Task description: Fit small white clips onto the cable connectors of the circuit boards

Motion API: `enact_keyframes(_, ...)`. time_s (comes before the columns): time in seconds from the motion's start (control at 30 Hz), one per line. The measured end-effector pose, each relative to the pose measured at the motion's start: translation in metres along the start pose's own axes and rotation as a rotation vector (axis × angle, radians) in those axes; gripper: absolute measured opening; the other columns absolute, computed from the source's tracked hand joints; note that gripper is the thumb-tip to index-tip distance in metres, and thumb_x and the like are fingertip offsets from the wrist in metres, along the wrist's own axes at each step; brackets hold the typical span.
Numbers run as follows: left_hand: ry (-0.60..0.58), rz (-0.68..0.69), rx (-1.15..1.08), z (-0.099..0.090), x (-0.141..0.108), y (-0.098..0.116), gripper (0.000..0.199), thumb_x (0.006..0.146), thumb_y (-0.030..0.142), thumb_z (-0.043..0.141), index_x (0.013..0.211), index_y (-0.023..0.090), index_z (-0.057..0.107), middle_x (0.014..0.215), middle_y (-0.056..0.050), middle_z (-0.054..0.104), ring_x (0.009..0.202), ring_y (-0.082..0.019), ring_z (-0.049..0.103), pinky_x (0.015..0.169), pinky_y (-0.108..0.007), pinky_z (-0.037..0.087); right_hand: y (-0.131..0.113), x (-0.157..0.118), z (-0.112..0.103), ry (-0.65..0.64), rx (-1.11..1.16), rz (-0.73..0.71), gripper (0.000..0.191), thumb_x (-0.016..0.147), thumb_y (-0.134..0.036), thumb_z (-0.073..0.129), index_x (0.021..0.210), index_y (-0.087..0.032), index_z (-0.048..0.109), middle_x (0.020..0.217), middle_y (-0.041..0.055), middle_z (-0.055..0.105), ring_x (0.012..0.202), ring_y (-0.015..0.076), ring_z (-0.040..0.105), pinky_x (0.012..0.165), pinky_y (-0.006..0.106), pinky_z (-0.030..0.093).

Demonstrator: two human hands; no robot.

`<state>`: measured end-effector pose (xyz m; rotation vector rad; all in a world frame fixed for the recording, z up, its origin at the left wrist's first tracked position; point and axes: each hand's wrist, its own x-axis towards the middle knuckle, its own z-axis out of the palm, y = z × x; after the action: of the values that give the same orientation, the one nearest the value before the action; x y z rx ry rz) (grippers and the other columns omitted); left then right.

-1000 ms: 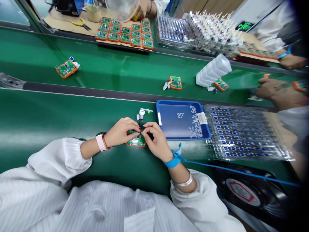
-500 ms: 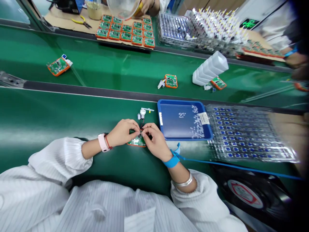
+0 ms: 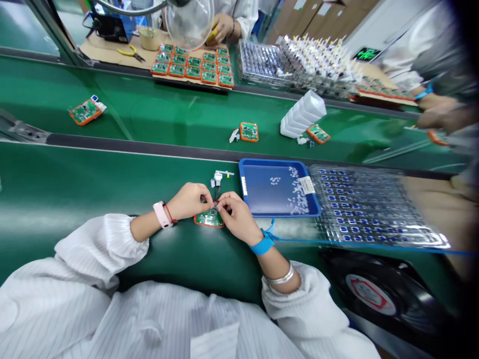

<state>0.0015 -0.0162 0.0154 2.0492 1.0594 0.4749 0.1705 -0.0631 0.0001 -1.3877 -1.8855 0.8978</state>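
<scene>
Green belts (image 3: pixel 112 94) fill most of what we see, one near us and one farther off. On the near belt, just right of our hands, sits a blue tray (image 3: pixel 279 161) with small white bits in it. Next to it lies a clear plastic tray (image 3: pixel 374 209) full of little blue parts, and a black fan (image 3: pixel 370 294) sits below that. Another person's hand (image 3: pixel 441 118) is at the far right, over the far belt. A green board (image 3: pixel 208 219) with an orange edge lies flat on the near belt, right under our hands. Our left hand (image 3: pixel 189 201) and our right hand (image 3: pixel 237 217) are both curled, and their fingertips (image 3: pixel 208 197) come together to pinch a thin dark wire (image 3: pixel 217 195) at the top edge of the board. It is hard to see just where it goes in. The wire runs up to a small white plug (image 3: pixel 218 178) that lies on the belt.
</scene>
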Motion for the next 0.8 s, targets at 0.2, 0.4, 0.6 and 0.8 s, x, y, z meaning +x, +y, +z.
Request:
enact_keyframes(0.2,-0.035,0.283,0.217,-0.002,-0.026,-0.013,0.070,0.069,0.054,0.069,0.126,0.020,0.047,0.118,-0.011,0.057,0.110,-0.028,0.051,0.093,-0.041,0.041,0.021,0.007,-0.049,0.247,-0.079,-0.110,0.013,0.081,-0.021,0.051,0.070,-0.020,0.057,0.087,0.0062,0.059,0.086,0.0181,0.056,0.076,0.034,0.046)
enact_keyframes(0.4,-0.112,0.308,0.320,-0.004,-0.023,-0.015,0.066,0.075,0.049,0.065,0.129,0.020,0.044,0.111,-0.011,0.060,0.098,-0.028,0.057,0.085,-0.042,0.045,0.110,0.019,-0.125,0.478,-0.327,0.133,0.014,0.071,-0.026,0.056,0.059,-0.020,0.053,0.072,0.0063,0.058,0.077,0.0221,0.054,0.074,0.041,0.046)
enact_keyframes(0.6,0.259,0.060,-0.256,-0.058,0.035,-0.018,0.063,0.069,0.040,0.073,0.120,0.018,0.042,0.098,-0.007,0.066,0.091,-0.021,0.062,0.081,-0.036,0.048,0.135,0.017,-0.124,0.432,-0.359,0.129,0.015,0.072,-0.029,0.055,0.061,-0.020,0.054,0.074,0.0069,0.059,0.076,0.0212,0.053,0.073,0.040,0.047)
enact_keyframes(0.8,0.888,-0.019,0.084,-0.141,0.091,-0.090,0.070,0.063,0.047,0.076,0.115,0.015,0.043,0.096,0.001,0.060,0.092,-0.015,0.058,0.082,-0.029,0.043,0.134,0.015,-0.127,0.362,-0.405,0.087,0.011,0.072,-0.024,0.054,0.063,-0.019,0.057,0.079,0.0083,0.059,0.079,0.0218,0.054,0.076,0.042,0.048)
